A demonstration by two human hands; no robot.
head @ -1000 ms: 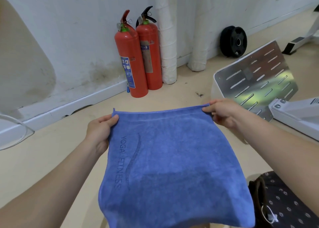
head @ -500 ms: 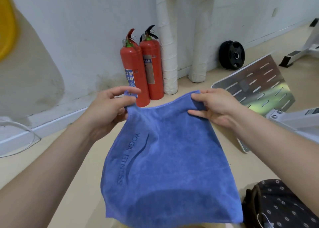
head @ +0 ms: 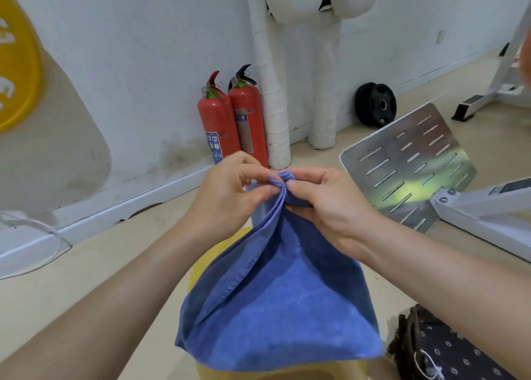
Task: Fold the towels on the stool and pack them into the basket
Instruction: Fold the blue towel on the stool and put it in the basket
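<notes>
A blue towel (head: 281, 302) hangs in front of me, folded in half lengthwise, its two top corners brought together. My left hand (head: 230, 195) pinches one top corner between thumb and fingers. My right hand (head: 324, 204) pinches the other corner right against it. The towel's lower edge drapes over a yellow stool (head: 218, 259), whose seat shows beneath and to the left of the cloth. A dark patterned fabric basket (head: 439, 348) with a brown handle sits at the lower right.
Two red fire extinguishers (head: 230, 124) stand against the white wall ahead, beside white wrapped pipes (head: 273, 98). A slotted metal plate (head: 408, 164) and white machine frame lie to the right. A black weight plate (head: 375, 103) leans on the wall. A white cable (head: 43, 244) lies at left.
My hands have come together, bringing the towel's two top corners to meet, so the spread towel is now folded in half. The view has tilted upward a little.
</notes>
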